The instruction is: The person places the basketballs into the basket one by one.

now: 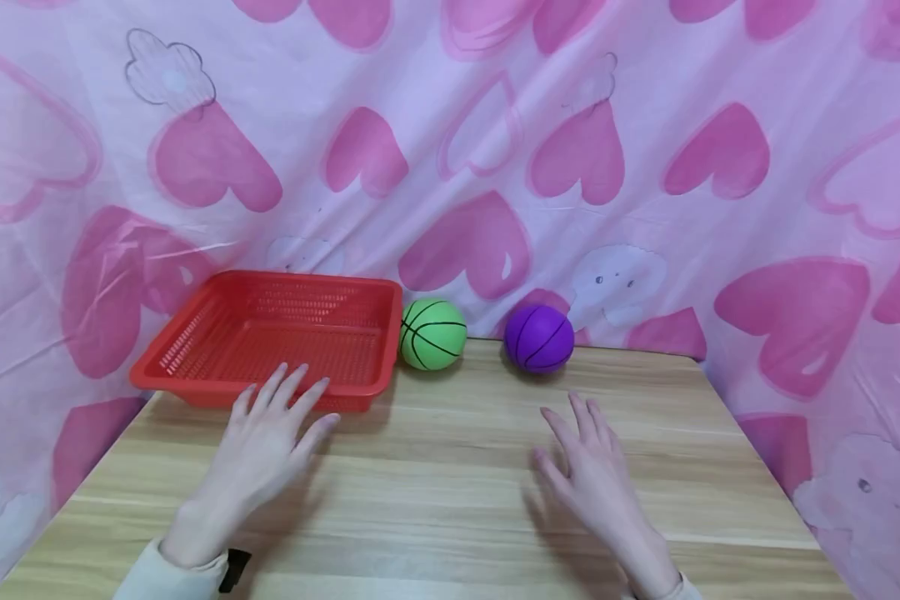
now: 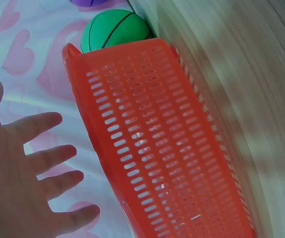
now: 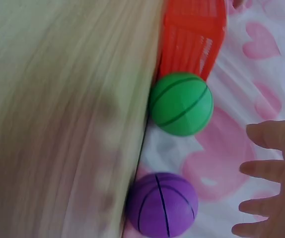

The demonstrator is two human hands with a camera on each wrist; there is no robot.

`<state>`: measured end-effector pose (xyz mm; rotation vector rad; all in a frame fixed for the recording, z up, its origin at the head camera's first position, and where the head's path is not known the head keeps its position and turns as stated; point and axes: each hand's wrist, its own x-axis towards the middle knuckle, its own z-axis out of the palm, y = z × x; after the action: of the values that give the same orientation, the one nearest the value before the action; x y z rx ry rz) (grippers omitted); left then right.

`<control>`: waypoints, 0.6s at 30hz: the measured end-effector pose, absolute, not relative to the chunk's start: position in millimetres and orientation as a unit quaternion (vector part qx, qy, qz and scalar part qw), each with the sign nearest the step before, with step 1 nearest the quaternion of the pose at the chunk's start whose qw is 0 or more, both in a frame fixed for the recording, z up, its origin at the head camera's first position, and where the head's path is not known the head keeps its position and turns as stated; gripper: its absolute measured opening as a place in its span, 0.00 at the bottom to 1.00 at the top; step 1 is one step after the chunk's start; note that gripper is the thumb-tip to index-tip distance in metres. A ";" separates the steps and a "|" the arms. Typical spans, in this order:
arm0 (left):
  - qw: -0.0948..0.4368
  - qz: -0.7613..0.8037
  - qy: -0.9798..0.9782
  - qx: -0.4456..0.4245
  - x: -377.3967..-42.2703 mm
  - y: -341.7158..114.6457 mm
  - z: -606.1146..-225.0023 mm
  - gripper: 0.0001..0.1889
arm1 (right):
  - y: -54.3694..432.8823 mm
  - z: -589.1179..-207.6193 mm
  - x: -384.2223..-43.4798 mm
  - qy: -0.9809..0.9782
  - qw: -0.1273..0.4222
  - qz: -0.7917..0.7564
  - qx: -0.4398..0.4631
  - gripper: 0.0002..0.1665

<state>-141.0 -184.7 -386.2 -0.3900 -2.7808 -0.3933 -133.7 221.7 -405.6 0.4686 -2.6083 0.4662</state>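
In the head view a red plastic basket [image 1: 386,350] with slotted walls stands at the back left of the table. Beside its right wall sits a green ball [image 1: 433,335] with black basketball lines. Farther right, apart from it, is a purple ball [image 1: 538,338] of the same kind. My left hand [image 1: 270,446] hovers in front of the basket's near rim with its fingers spread, holding nothing. Out over the table, short of the purple ball, my right hand [image 1: 588,471] has its fingers extended and holds nothing. The left wrist view shows the basket's slotted wall [image 2: 147,134] close up.
The wooden table [image 1: 435,500] runs back to a pink and white heart-print cloth [image 1: 465,150] hanging behind it. The basket's left end reaches past the table's left edge. On the left sleeve's cuff there is a small black piece [image 1: 234,570].
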 end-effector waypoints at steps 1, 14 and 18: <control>0.156 -0.136 -0.968 -0.138 -140.9 -186.0 -386.1 0.33 | 218.7 -406.4 -135.0 -0.942 0.223 0.177 0.176 0.32; 0.282 -0.147 -0.929 -0.189 -163.7 -217.7 -388.9 0.26 | 176.2 -391.9 -152.9 -0.864 0.059 0.454 0.209 0.20; 0.285 -0.173 -0.921 -0.201 -170.2 -228.8 -388.6 0.24 | 161.9 -385.1 -163.3 -0.796 -0.036 0.579 0.174 0.17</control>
<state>-170.2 -228.8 -388.6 -0.5381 -2.4624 -0.4635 -163.3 161.9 -385.1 0.5583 -2.5593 1.8603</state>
